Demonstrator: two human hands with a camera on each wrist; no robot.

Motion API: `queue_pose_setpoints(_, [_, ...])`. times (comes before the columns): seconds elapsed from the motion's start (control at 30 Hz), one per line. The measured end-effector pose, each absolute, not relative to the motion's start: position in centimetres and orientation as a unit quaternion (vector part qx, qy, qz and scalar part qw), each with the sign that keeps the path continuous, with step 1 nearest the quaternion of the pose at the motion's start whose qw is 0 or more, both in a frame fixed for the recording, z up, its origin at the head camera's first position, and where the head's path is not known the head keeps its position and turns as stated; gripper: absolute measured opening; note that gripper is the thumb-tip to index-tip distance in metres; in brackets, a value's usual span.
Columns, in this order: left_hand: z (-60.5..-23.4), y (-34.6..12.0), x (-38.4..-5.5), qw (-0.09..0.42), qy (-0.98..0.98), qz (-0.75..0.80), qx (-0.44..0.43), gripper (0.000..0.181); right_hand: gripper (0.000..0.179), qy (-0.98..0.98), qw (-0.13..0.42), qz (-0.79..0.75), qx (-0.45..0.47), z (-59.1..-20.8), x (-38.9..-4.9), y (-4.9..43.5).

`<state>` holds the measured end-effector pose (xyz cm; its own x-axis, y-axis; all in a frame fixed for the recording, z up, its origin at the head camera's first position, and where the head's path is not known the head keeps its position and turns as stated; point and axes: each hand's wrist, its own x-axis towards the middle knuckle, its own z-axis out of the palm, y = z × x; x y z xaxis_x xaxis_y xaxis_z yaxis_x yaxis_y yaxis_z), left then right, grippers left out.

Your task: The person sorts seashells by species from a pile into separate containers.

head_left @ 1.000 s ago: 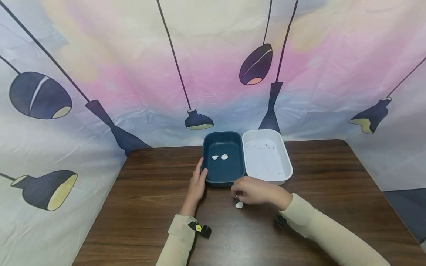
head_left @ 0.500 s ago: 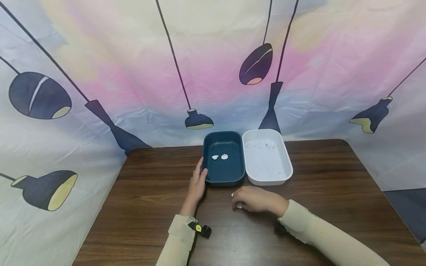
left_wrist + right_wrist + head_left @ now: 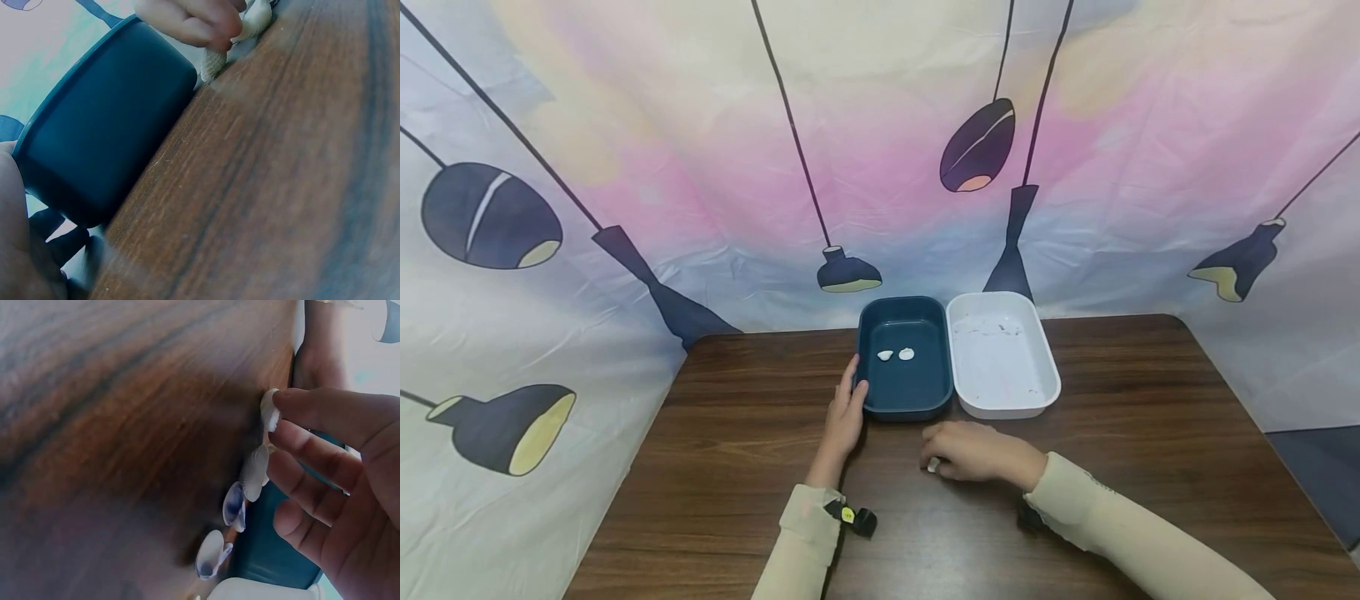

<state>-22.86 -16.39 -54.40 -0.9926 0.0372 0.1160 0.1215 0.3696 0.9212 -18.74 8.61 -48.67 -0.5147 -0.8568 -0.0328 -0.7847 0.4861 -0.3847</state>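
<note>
My right hand (image 3: 977, 451) is low over the table, just in front of the dishes. In the right wrist view, its thumb and index finger pinch a white seashell (image 3: 270, 410). A ribbed shell (image 3: 254, 475) lies by the other fingertips, with a purple-lined shell (image 3: 234, 504) and another pale shell (image 3: 211, 553) further along. These are mostly hidden by the hand in the head view. My left hand (image 3: 844, 419) rests with straight fingers against the left wall of the dark teal dish (image 3: 906, 412). Two white shells, one on the left (image 3: 885, 355) and one on the right (image 3: 906, 354), lie inside it.
A white dish (image 3: 1003, 412) stands directly right of the teal one, with small dark specks on its floor. Both sit near the back edge of the brown wooden table (image 3: 730, 467). Behind hangs a cloth (image 3: 715, 167) printed with lamps.
My right hand has drawn back slightly from the dishes toward the near side and come down over the shell lying in front of it. The left hand and both dishes have stayed put.
</note>
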Motion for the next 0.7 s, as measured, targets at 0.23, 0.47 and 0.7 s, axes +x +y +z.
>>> queue_pose_setpoints(0.23, [-54.41,-16.39,-22.84,0.037,-0.827,-0.559,-0.046,0.057,0.017,0.861,0.100,-0.158,-0.473,-48.94,-18.48,8.18])
queue_pose_setpoints(0.47, [-54.48,-16.41,-22.84,0.036,-0.829,-0.556,-0.044,0.057,0.017,0.858,0.107,-0.178,-0.470,-49.02,-18.43,8.11])
queue_pose_setpoints(0.7, [-54.53,-16.45,-22.90,0.037,-0.828,-0.558,-0.045,0.057,0.015,0.844,0.125,-0.215,-0.476,-48.58,-18.58,8.11])
